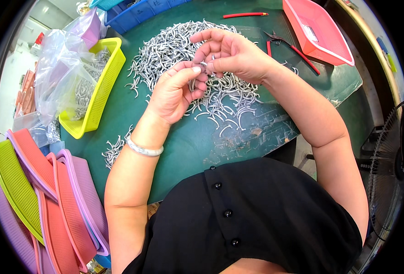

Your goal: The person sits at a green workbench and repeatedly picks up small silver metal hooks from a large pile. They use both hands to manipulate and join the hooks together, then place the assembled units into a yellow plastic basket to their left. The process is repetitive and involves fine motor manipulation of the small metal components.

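Note:
A large heap of small curved grey metal pieces (165, 50) covers the middle of the green table (183, 153). Over its near side my two hands meet, fingertips almost touching. My left hand (177, 89) is closed, thumb against the fingers, on a curved metal piece (192, 85) that shows in part. From the right reaches my right hand (236, 57), thumb and a finger pinched on another small metal piece (213, 58), mostly hidden by the fingers. Stray pieces (227, 114) lie spread below the hands, and a smaller cluster (114, 150) sits beside my left forearm.
A yellow-green basket (96, 112) with metal pieces and clear plastic bags (58, 73) stands left. Coloured baskets (69, 205) are stacked lower left. Red-handled pliers (302, 57), a red pen-like tool (245, 15) and a pink basket (321, 43) lie right; a blue crate (142, 13) stands behind, a fan (387, 173) far right.

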`<act>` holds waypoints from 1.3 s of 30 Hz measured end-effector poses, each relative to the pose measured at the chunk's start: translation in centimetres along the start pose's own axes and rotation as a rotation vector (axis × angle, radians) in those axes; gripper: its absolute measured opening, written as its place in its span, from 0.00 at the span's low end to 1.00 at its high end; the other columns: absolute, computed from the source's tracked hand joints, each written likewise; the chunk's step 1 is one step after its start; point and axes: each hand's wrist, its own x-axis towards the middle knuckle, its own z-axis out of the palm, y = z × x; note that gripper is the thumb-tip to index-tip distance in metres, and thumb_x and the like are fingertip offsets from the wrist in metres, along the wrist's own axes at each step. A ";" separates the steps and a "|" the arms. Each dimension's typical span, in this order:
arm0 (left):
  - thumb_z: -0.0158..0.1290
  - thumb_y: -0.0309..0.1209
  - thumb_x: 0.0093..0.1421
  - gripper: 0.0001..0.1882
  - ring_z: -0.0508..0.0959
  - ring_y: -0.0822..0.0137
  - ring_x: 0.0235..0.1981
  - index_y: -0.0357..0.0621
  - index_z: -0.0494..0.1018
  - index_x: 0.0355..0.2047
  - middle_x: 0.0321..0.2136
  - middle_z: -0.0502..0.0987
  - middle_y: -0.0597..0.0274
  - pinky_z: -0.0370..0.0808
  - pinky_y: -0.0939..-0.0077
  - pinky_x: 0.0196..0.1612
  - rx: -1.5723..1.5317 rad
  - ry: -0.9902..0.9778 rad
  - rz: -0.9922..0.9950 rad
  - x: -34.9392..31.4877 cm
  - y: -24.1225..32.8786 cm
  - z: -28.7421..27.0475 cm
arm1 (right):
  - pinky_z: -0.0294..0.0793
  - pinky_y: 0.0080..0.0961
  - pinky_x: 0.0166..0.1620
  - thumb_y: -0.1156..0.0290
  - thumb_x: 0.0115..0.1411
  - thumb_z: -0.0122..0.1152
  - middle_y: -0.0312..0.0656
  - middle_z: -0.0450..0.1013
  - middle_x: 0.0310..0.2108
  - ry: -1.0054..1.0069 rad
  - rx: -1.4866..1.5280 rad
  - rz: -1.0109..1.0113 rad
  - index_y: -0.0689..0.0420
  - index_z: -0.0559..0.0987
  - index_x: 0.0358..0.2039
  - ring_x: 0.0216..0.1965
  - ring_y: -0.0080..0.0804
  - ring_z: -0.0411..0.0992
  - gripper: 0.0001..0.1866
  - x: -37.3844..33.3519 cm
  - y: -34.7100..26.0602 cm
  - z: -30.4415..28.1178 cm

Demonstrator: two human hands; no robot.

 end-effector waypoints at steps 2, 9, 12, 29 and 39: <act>0.49 0.26 0.56 0.07 0.71 0.75 0.25 0.40 0.69 0.36 0.26 0.72 0.64 0.68 0.85 0.25 0.032 0.008 0.036 0.0 -0.1 0.0 | 0.68 0.13 0.29 0.80 0.49 0.55 0.41 0.69 0.37 0.007 -0.001 -0.008 0.62 0.61 0.52 0.32 0.19 0.68 0.28 0.0 0.0 0.0; 0.53 0.25 0.54 0.07 0.65 0.81 0.17 0.42 0.72 0.34 0.19 0.69 0.71 0.60 0.90 0.18 0.123 0.090 0.115 -0.2 -0.3 1.6 | 0.68 0.15 0.31 0.80 0.50 0.56 0.41 0.67 0.39 0.003 -0.001 0.000 0.61 0.58 0.54 0.35 0.21 0.67 0.31 0.1 0.3 -0.1; 0.54 0.27 0.54 0.06 0.64 0.82 0.17 0.42 0.73 0.33 0.19 0.69 0.71 0.59 0.90 0.17 0.111 0.083 0.140 0.0 -0.6 1.1 | 0.67 0.16 0.32 0.80 0.50 0.55 0.42 0.67 0.39 0.002 0.019 0.010 0.61 0.57 0.54 0.34 0.22 0.67 0.30 0.1 0.4 0.2; 0.53 0.29 0.55 0.06 0.66 0.81 0.20 0.42 0.73 0.33 0.23 0.72 0.71 0.63 0.90 0.20 -0.021 0.083 0.126 0.1 -0.5 0.4 | 0.70 0.22 0.37 0.83 0.52 0.48 0.45 0.67 0.40 -0.025 0.052 0.003 0.63 0.57 0.54 0.34 0.26 0.69 0.27 0.1 0.4 -0.4; 0.45 0.26 0.56 0.06 0.73 0.70 0.25 0.40 0.68 0.33 0.23 0.73 0.61 0.73 0.79 0.27 -0.077 0.166 0.074 0.2 -0.1 0.6 | 0.69 0.23 0.42 0.79 0.55 0.49 0.45 0.68 0.41 0.077 -0.007 -0.042 0.62 0.58 0.54 0.41 0.30 0.71 0.24 0.0 -0.4 -0.1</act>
